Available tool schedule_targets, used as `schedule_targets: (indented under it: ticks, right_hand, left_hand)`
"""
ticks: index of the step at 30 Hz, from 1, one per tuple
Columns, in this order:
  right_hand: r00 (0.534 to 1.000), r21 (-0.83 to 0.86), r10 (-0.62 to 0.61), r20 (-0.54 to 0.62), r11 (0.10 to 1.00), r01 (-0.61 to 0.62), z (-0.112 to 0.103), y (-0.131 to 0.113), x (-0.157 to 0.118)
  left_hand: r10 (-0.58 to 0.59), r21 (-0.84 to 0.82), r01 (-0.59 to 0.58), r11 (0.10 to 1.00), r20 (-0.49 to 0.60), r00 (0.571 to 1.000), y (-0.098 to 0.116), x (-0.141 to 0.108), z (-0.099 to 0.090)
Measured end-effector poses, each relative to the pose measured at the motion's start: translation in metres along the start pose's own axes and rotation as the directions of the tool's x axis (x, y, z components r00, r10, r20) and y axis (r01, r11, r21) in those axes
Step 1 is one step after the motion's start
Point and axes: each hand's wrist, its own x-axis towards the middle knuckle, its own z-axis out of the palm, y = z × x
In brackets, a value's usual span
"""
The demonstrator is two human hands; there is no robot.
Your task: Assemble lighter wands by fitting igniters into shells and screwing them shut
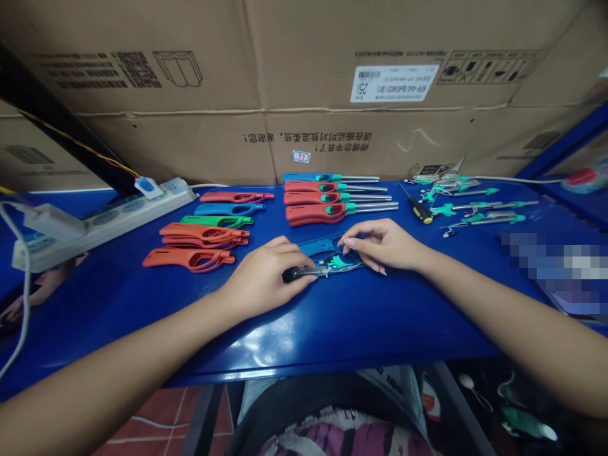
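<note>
In front of me lies an open blue lighter shell (316, 245), partly under my hands. My left hand (273, 272) is closed around a dark, see-through lighter fuel tank (306, 272) with a black end, at the near side of the shell. A green trigger piece (338, 261) and thin wires show beside the tank. Over the shell's right end, my right hand (384, 244) has its thumb and index finger pinched together. What they grip, if anything, is too small to make out.
Orange, green and blue shells (190, 258) lie at left. Assembled lighters (316, 213) with metal tubes are stacked behind my hands. A screwdriver (418, 208) and several metal-tube parts with green pieces (494, 218) lie at right. A power strip (109, 218) stands at far left; cardboard (190, 139) walls the back.
</note>
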Motion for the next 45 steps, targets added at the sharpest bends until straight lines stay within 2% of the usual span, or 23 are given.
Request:
schedule_targets:
  ticks: [5, 14, 17, 20, 25, 29, 36, 41, 45]
  right_hand:
    - [1.0, 0.002, 0.003, 0.007, 1.0, -0.003, 0.002, -0.002, 0.0]
    - [0.999, -0.029, -0.032, 0.035, 0.999, 0.033, -0.002, 0.001, -0.003]
    - [0.985, -0.131, -0.149, 0.091, 0.978, 0.16, -0.001, -0.004, -0.006]
    - [0.939, -0.28, -0.288, 0.188, 0.901, 0.332, 0.0, -0.008, -0.01]
    - [0.891, -0.423, -0.339, 0.303, 0.79, 0.444, 0.002, -0.011, -0.014]
    - [0.885, -0.46, -0.335, 0.322, 0.762, 0.456, 0.003, -0.012, -0.015]
    - [0.895, -0.473, -0.304, 0.326, 0.767, 0.433, 0.002, -0.012, -0.015]
    - [0.889, -0.484, -0.309, 0.337, 0.753, 0.445, 0.002, -0.011, -0.015]
    - [0.862, -0.508, -0.418, 0.288, 0.696, 0.507, 0.002, -0.012, -0.015]
  left_hand:
    - [-0.02, 0.059, 0.018, 0.998, 0.029, 0.999, 0.002, -0.001, 0.0]
    - [-0.026, 0.057, 0.025, 0.998, 0.021, 0.999, 0.004, -0.002, 0.0]
    - [-0.07, 0.025, 0.069, 0.997, 0.045, 0.997, 0.003, -0.002, 0.001]
    - [-0.088, -0.024, 0.089, 0.996, 0.059, 0.994, 0.004, -0.002, 0.002]
    - [-0.08, -0.066, 0.083, 0.994, 0.046, 0.996, 0.004, -0.003, 0.003]
    - [-0.118, -0.133, 0.12, 0.984, 0.022, 0.993, 0.004, -0.002, 0.004]
    - [-0.145, -0.211, 0.139, 0.967, -0.012, 0.989, 0.004, 0.0, 0.006]
    - [-0.209, -0.239, 0.193, 0.952, -0.043, 0.977, 0.004, 0.001, 0.011]
    - [-0.212, -0.238, 0.195, 0.951, -0.045, 0.976, 0.005, 0.001, 0.011]
